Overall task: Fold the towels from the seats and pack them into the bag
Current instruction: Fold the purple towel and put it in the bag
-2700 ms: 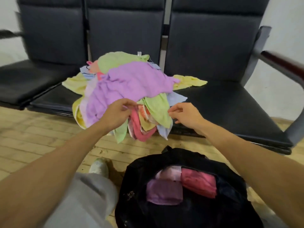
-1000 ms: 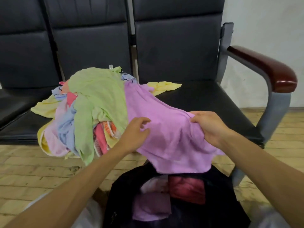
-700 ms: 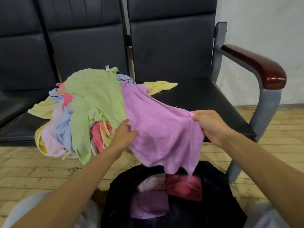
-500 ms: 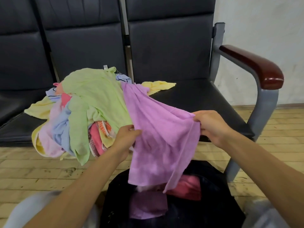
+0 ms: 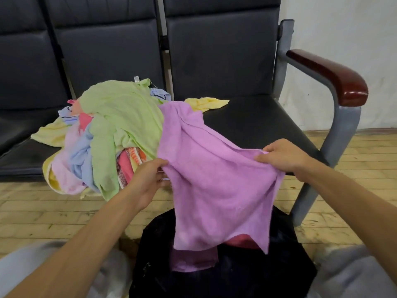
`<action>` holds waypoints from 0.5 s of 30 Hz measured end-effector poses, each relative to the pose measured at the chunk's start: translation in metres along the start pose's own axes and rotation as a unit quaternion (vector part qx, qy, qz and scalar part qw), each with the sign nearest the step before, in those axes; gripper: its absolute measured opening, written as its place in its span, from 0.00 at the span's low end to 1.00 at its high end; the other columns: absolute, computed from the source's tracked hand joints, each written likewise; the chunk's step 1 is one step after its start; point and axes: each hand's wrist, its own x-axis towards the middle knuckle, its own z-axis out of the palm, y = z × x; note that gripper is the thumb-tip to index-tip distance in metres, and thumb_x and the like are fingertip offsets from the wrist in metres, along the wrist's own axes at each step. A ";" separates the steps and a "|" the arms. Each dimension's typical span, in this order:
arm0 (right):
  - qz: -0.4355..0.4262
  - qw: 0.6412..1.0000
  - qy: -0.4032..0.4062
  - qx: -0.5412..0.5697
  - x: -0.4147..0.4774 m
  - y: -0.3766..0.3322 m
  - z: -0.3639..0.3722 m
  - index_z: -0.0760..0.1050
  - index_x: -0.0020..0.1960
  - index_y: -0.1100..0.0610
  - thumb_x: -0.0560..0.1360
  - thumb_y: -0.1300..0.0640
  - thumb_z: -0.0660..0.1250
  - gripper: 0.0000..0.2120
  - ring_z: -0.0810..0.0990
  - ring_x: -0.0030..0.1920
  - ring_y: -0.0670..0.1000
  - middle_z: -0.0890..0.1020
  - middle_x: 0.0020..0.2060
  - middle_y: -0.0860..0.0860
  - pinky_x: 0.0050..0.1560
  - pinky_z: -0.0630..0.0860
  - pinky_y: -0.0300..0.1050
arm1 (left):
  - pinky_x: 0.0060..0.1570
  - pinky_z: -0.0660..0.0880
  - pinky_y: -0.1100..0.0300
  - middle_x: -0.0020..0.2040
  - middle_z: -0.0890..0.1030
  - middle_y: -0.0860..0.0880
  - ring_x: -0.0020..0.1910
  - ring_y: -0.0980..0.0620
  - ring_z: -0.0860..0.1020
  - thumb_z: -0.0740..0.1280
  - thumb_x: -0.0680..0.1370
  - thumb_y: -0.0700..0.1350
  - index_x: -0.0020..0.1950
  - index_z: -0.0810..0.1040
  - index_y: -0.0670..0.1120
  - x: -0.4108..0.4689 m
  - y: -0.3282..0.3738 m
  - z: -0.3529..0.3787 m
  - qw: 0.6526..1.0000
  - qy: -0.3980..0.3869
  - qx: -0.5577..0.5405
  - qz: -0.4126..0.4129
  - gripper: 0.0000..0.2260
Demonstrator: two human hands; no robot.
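Purple towel (image 5: pixel 217 186), green towel (image 5: pixel 126 117), black bag (image 5: pixel 225 274), black seats (image 5: pixel 253 123).

the towel pile (image 5: pixel 111 130) lies on the seats (image 5: pixel 257 121), the bag (image 5: pixel 236 276) on the floor (image 5: pixel 32 211) before them.

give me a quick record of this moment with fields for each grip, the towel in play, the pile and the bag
left grip: holds the left edge of the purple towel
right grip: pinches its right edge
purple towel: unfolded, far end on the pile, lower part hanging over the bag
pile: mixed towels heaped on the seat
bag: black, open on the floor, holds a folded purple towel and a pink towel
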 end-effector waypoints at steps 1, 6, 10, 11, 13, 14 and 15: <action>0.008 1.000 0.003 -0.021 -0.001 0.001 -0.002 0.78 0.40 0.69 0.75 0.59 0.66 0.13 0.71 0.38 0.53 0.73 0.37 0.58 0.38 0.67 0.46 | 0.44 0.75 0.53 0.41 0.79 0.46 0.38 0.49 0.77 0.63 0.78 0.41 0.46 0.77 0.43 0.000 0.000 0.000 1.000 0.003 -0.004 0.000 0.04; 0.003 0.999 0.020 0.036 -0.005 0.000 -0.013 0.78 0.46 0.64 0.81 0.58 0.60 0.12 0.77 0.43 0.55 0.78 0.42 0.57 0.47 0.78 0.51 | 0.24 0.69 0.66 0.32 0.78 0.50 0.28 0.54 0.74 0.66 0.79 0.48 0.48 0.77 0.44 -0.008 0.005 0.002 0.998 0.064 0.020 0.005 0.08; 0.049 0.963 0.062 0.257 0.002 0.002 -0.026 0.73 0.59 0.62 0.81 0.59 0.61 0.09 0.79 0.55 0.57 0.79 0.56 0.57 0.54 0.78 0.55 | 0.17 0.62 0.69 0.22 0.74 0.54 0.18 0.58 0.69 0.63 0.81 0.46 0.47 0.76 0.45 -0.014 0.012 0.000 0.997 0.071 -0.005 0.028 0.07; 0.057 0.944 0.076 0.317 0.003 0.002 -0.029 0.72 0.62 0.63 0.81 0.60 0.61 0.11 0.79 0.54 0.57 0.79 0.57 0.58 0.51 0.78 0.53 | 0.16 0.62 0.69 0.21 0.73 0.55 0.17 0.58 0.69 0.63 0.82 0.46 0.46 0.76 0.46 -0.015 0.013 -0.001 0.997 0.072 -0.010 0.033 0.07; 0.062 0.901 0.104 0.416 0.002 0.001 -0.034 0.70 0.63 0.64 0.81 0.62 0.61 0.12 0.79 0.52 0.55 0.78 0.55 0.57 0.46 0.78 0.49 | 0.17 0.61 0.67 0.21 0.71 0.53 0.17 0.54 0.66 0.63 0.82 0.46 0.47 0.76 0.44 -0.017 0.017 -0.005 0.996 0.076 -0.013 0.049 0.07; 0.062 0.885 0.112 0.447 0.001 0.000 -0.036 0.70 0.63 0.64 0.81 0.63 0.61 0.12 0.79 0.52 0.54 0.78 0.55 0.56 0.47 0.78 0.49 | 0.18 0.61 0.67 0.23 0.71 0.51 0.20 0.52 0.66 0.63 0.82 0.47 0.49 0.76 0.43 -0.017 0.020 -0.007 0.995 0.079 -0.015 0.059 0.08; 0.058 0.875 0.116 0.467 0.000 0.000 -0.038 0.69 0.64 0.63 0.81 0.63 0.60 0.12 0.79 0.52 0.54 0.78 0.55 0.56 0.50 0.78 0.49 | 0.19 0.62 0.66 0.27 0.71 0.49 0.24 0.51 0.66 0.63 0.82 0.47 0.50 0.76 0.42 -0.017 0.023 -0.008 0.995 0.081 -0.015 0.063 0.09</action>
